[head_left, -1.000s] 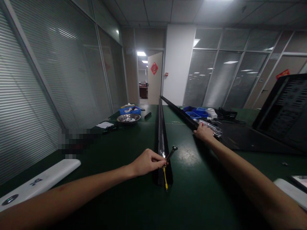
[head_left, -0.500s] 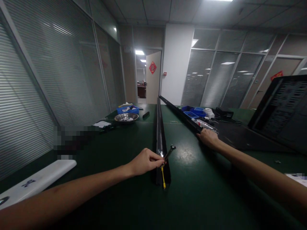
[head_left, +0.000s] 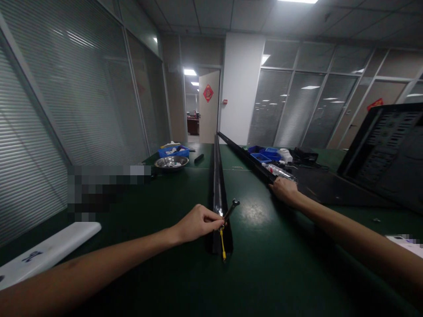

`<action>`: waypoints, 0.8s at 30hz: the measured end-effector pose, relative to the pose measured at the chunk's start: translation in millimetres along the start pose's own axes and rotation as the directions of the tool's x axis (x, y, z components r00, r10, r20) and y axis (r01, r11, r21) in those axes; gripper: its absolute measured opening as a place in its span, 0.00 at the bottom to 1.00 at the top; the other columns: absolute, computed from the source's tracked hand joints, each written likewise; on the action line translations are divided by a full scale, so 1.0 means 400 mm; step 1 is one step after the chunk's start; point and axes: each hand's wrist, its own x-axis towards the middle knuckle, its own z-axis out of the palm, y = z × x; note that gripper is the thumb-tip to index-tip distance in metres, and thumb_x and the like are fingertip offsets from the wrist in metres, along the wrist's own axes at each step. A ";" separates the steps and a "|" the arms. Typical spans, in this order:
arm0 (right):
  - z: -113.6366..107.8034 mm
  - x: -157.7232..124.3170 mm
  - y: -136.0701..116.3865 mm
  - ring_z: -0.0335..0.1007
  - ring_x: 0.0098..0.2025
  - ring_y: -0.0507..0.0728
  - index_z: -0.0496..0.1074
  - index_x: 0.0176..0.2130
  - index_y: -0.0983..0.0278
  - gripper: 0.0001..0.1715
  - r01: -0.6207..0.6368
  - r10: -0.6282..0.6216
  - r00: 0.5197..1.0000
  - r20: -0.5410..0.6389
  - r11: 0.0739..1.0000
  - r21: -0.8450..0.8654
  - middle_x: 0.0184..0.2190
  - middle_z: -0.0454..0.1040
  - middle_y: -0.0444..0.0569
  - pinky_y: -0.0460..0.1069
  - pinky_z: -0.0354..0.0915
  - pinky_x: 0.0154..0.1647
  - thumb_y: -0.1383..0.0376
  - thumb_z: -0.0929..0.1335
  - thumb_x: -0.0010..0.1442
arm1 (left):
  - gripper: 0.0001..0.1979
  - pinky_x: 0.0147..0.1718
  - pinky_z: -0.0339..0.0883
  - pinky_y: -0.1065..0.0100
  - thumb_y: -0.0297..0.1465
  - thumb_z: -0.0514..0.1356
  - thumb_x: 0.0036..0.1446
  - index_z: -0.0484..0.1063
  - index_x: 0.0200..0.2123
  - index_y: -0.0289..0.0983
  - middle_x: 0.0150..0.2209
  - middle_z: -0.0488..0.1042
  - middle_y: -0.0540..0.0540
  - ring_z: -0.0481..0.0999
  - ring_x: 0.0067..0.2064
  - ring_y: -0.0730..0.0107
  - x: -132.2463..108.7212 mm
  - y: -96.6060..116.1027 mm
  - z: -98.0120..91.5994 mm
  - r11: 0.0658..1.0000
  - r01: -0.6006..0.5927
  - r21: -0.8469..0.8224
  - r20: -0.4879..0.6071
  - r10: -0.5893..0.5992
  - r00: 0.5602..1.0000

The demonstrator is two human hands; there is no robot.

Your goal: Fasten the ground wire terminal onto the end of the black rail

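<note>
My left hand (head_left: 200,223) pinches a metal open-end wrench (head_left: 231,208) over the near end of a long black rail (head_left: 217,185). The wrench's open jaw points up and to the right. Just below my fingertips a yellow cable (head_left: 223,245) hangs at the rail's end; what it joins to is hidden. On the right, my right hand (head_left: 284,190) is closed around the near end of a second long black bar (head_left: 251,163), which runs away at a slant. The two long pieces come close together at the far end.
A metal bowl (head_left: 171,164) and a blue bin (head_left: 174,151) stand at the far left. Several blue trays (head_left: 261,157) and a plastic bottle (head_left: 280,172) lie beyond my right hand. A large black panel (head_left: 386,154) rises at right. A white case (head_left: 56,248) lies near left.
Everything has shifted slightly left in the picture, as my head turns a little. Both hands keep their holds, with no clear movement of the wrench or bar.
</note>
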 end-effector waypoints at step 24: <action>-0.002 -0.078 0.041 0.80 0.49 0.72 0.69 0.53 0.82 0.29 0.027 -0.028 0.999 -0.026 0.998 -0.060 0.46 0.77 0.76 0.57 0.74 0.42 0.55 0.63 0.73 | 0.20 0.25 0.54 0.73 0.42 0.59 0.66 0.84 0.40 0.32 0.26 0.72 0.49 0.66 0.27 0.73 0.000 0.011 -0.001 0.999 0.003 0.034 0.014 -0.004 1.000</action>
